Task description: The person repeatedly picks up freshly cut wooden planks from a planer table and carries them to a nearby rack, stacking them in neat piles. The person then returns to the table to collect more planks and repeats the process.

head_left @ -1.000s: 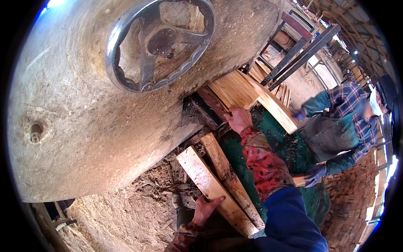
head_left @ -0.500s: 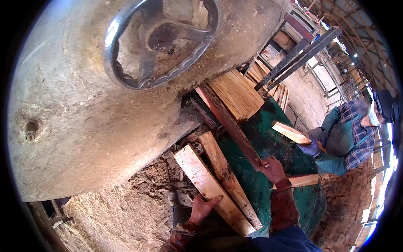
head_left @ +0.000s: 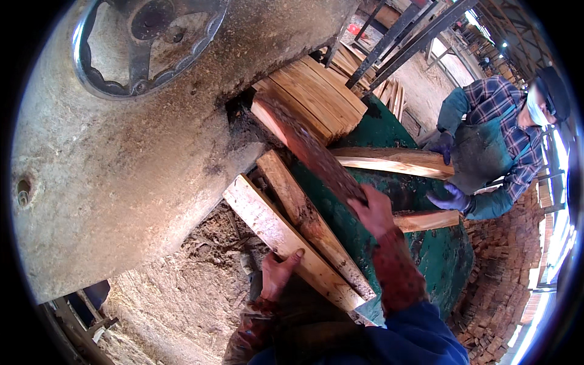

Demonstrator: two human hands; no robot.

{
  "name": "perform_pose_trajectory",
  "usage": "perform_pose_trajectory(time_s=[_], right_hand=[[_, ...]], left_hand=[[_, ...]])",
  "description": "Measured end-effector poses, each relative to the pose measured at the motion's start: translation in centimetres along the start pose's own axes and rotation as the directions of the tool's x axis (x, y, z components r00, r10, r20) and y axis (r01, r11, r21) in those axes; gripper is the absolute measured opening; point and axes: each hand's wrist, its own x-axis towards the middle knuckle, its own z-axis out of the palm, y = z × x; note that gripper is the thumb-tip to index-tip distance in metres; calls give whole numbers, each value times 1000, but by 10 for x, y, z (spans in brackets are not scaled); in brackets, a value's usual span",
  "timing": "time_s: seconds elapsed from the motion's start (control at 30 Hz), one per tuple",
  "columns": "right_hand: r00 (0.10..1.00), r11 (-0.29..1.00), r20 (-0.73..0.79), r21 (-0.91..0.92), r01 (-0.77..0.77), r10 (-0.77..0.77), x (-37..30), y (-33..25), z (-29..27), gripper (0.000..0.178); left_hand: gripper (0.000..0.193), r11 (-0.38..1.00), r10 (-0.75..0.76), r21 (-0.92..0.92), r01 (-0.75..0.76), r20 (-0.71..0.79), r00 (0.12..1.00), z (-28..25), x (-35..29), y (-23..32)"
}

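Note:
My left hand [head_left: 278, 274] grips the side of a pale sawn plank [head_left: 267, 222], its thumb lying over the top face. Alongside that plank is a rougher board [head_left: 310, 213] with dark bark patches. My right hand [head_left: 374, 210] is closed around the near end of a bark-edged board [head_left: 310, 152], which slants away toward the machine. Part of the right hand's grip is hidden. Beyond it, a curved slab of wood [head_left: 395, 161] lies across the green table [head_left: 389, 128], under a co-worker's gloved hand. A shorter wood piece [head_left: 429, 220] rests right of my right wrist.
A large sawdust-coated machine panel [head_left: 140, 164] with a handwheel [head_left: 152, 48] fills the left. Stacked boards [head_left: 316, 97] stand at the table's far end, near a metal frame [head_left: 413, 45]. A co-worker [head_left: 486, 134] stands at right, beside a big pile of cut wood [head_left: 499, 274].
The co-worker's slab has come down onto the table, and one gloved hand has left it. My right hand now wraps further over the bark-edged board. The whole view has shifted.

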Motion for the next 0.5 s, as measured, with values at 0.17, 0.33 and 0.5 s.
perform_pose_trajectory(time_s=[0.17, 0.33, 0.5], right_hand=[[967, 944, 164, 236, -231, 195, -90, -11, -53, 35], [903, 873, 346, 320, -368, 254, -152, -22, -44, 39], [957, 979, 242, 89, -185, 159, -168, -10, -39, 44]], left_hand=[[53, 998, -41, 57, 41, -8, 999, 0, 1, -6], [47, 999, 0, -42, 2, 55, 998, -1, 2, -13], [46, 1000, -5, -18, 5, 24, 1000, 3, -2, -9]])
